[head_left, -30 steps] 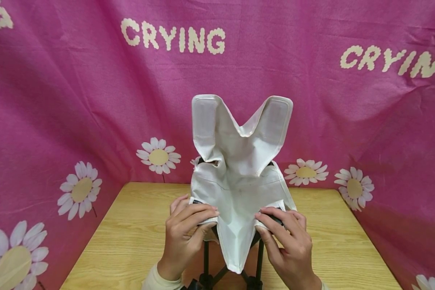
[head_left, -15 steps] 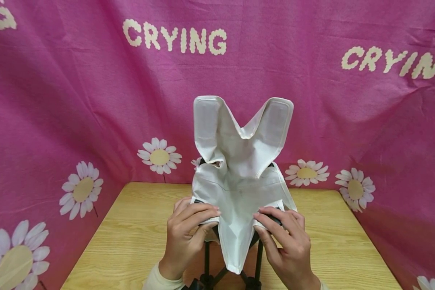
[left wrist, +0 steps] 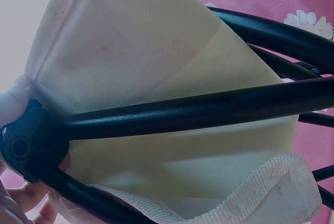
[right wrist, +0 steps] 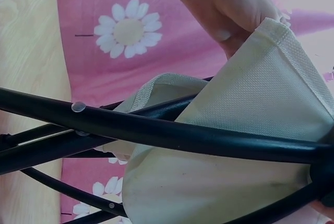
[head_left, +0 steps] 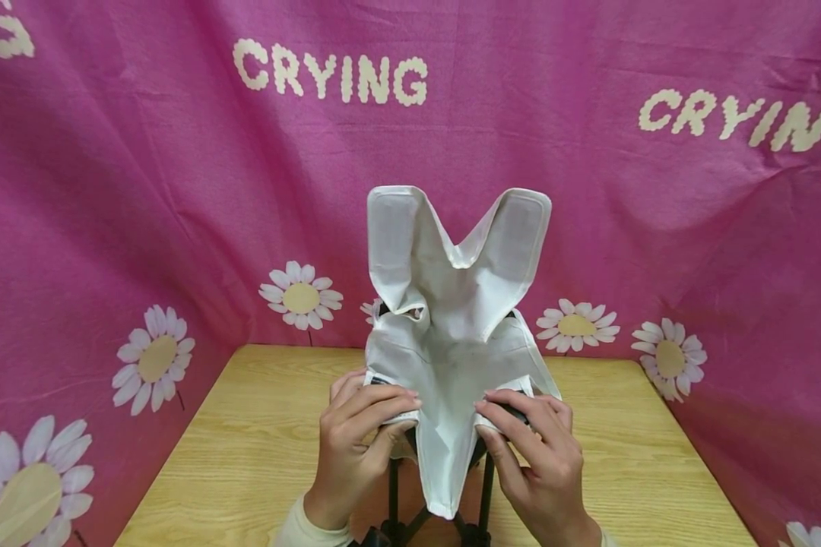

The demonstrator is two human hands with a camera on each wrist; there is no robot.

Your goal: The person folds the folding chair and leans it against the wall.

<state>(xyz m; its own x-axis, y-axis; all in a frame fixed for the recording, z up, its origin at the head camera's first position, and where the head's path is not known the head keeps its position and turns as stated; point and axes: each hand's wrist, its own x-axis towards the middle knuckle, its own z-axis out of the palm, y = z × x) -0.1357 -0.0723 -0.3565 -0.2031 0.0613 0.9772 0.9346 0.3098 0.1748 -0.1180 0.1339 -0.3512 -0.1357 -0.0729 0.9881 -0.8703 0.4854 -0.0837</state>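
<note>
Black legs (head_left: 393, 486) show midway between the left and right edges of the desk (head_left: 246, 441). Above them, my left hand (head_left: 359, 441) and right hand (head_left: 543, 456) each grip a near corner of the white cloth (head_left: 451, 372); its flaps rise before the pink curtain (head_left: 520, 152).

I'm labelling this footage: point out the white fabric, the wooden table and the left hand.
White fabric (head_left: 454, 368): head view, its middle.
Wooden table (head_left: 260, 448): head view, bare tabletop.
Left hand (head_left: 356, 448): head view, the hand's middle.
</note>
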